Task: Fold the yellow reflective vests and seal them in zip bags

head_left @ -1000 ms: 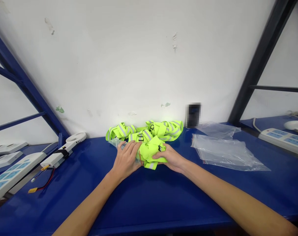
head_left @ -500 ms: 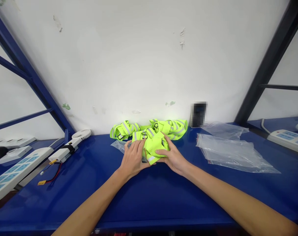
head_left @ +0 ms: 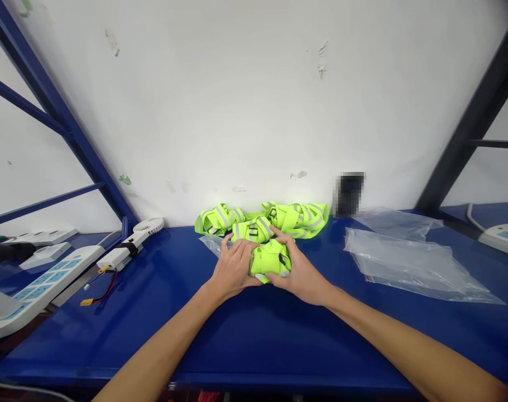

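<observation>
While my left hand (head_left: 236, 267) and right hand (head_left: 303, 274) meet just below the middle of the frame, a yellow bundle (head_left: 271, 259) sits between them, above the blue table (head_left: 237, 346). My left fingers are clamped on its left side, thumb beneath, and my right fingers grip the right side, with the thumb across the lower front. A clear bag (head_left: 211, 242) sticks out behind my left hand; how far it wraps the bundle I cannot tell. Just beyond my fingertips, more yellow straps (head_left: 300, 219) with grey stripes lie heaped along the wall (head_left: 220, 111). At centre right are flat plastic bags (head_left: 417, 265), one overlapping another, with a further bag (head_left: 405, 223) behind them. A dark object (head_left: 349, 195), blurred into blocks, stands against the wall near that one. At centre left I see a small white fan (head_left: 149, 225), a white pack (head_left: 115, 258) with a black band and a yellow-tipped cable, and a power strip (head_left: 55, 279) at the left edge.
</observation>
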`<state>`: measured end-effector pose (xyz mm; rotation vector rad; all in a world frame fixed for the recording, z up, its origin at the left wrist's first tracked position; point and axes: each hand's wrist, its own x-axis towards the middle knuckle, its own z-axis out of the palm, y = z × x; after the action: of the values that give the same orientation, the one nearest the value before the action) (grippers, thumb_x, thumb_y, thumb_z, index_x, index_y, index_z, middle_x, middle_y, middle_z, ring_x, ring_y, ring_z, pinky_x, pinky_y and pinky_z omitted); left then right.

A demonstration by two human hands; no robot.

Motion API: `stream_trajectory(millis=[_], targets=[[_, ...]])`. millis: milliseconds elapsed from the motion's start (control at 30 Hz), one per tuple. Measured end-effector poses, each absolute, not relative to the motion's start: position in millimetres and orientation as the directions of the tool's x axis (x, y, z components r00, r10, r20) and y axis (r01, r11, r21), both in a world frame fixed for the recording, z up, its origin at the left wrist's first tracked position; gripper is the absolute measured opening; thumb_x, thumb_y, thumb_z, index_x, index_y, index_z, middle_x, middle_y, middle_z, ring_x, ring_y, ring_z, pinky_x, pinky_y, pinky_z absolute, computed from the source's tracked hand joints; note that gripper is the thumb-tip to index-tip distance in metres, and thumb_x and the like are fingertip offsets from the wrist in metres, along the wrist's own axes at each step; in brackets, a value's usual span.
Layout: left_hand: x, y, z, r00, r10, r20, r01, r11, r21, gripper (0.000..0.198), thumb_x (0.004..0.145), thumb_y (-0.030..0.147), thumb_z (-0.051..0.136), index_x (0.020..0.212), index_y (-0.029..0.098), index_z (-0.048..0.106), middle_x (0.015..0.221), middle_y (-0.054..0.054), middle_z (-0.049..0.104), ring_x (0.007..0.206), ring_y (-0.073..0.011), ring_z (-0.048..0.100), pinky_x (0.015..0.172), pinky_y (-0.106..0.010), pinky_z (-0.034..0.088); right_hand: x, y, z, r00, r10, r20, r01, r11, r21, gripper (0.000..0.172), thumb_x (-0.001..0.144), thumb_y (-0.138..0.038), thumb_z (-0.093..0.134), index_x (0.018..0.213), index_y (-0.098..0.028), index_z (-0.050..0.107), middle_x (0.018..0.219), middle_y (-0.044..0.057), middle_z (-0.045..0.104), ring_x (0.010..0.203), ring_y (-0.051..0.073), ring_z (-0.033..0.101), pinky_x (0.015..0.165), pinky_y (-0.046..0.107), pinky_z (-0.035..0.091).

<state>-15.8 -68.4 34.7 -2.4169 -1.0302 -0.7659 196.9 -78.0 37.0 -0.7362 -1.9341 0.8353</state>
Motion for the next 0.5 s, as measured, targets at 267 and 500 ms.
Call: stream_trajectory(millis=[267, 500], targets=[[-15.4, -70.5, 40.0, 0.602, 0.533, 0.595, 0.725, -0.677, -0.127, 0.053, 0.084, 0.062, 0.051, 0.11, 0.016, 0.053, 0.102, -0.011, 0.069, 0.103, -0.0292, 0.062, 0.107, -0.056, 0.025, 194.6, -74.2, 32.1, -0.488, 0.637, 0.597, 0.152, 0.736, -0.66, 0.059, 0.081, -0.034, 0.072, 0.132, -0.027, 0.044, 0.135, 0.009, 0.05, 0.126, 0.025, 0.048, 0.107, 0.043, 0.037], [-10.4, -74.6, 43.3, 0.605, 0.516, 0.606, 0.738, -0.649, -0.184, 0.055, 0.082, 0.063, 0.056, 0.11, 0.016, 0.056, 0.1, -0.008, 0.07, 0.109, -0.0299, 0.059, 0.109, -0.057, 0.023, 190.4, -73.4, 33.2, -0.435, 0.663, 0.609, 0.156, 0.721, -0.675, 0.024, 0.079, -0.022, 0.07, 0.099, -0.023, 0.057, 0.106, 0.005, 0.059, 0.1, 0.021, 0.058, 0.09, 0.036, 0.045]])
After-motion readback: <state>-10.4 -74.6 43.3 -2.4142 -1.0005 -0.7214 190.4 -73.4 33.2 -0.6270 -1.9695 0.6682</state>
